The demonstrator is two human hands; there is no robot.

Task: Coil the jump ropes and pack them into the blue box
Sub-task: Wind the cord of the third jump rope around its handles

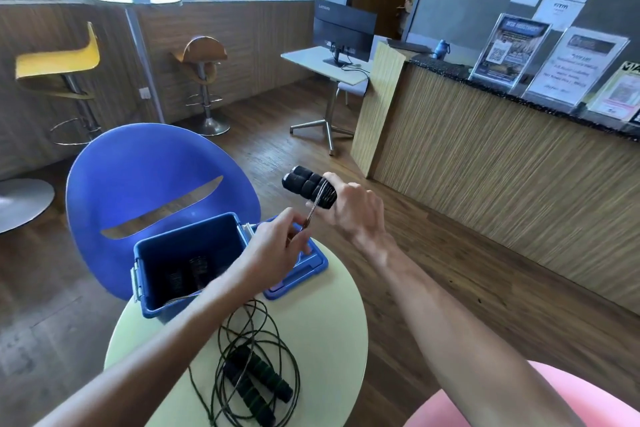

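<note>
Right hand (pixel 349 208) raised, grip clenched round paired handles (pixel 308 185), left hand (pixel 277 246) pinching cord (pixel 313 210) taut

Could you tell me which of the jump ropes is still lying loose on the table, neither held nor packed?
The jump rope with green-banded handles, sprawled near the table's front edge. Another has its black handles gripped in the right hand; more handles sit in the blue box.

A blue chair (pixel 145 177) is standing behind the round pale table (pixel 332 340), a yellow stool (pixel 59 59) and a wooden stool (pixel 204 55) are sitting under the windows, a monitor (pixel 343 31) is resting on a white desk (pixel 311 61), and framed notices (pixel 510 48) are leaning along the counter (pixel 502 163).
</note>
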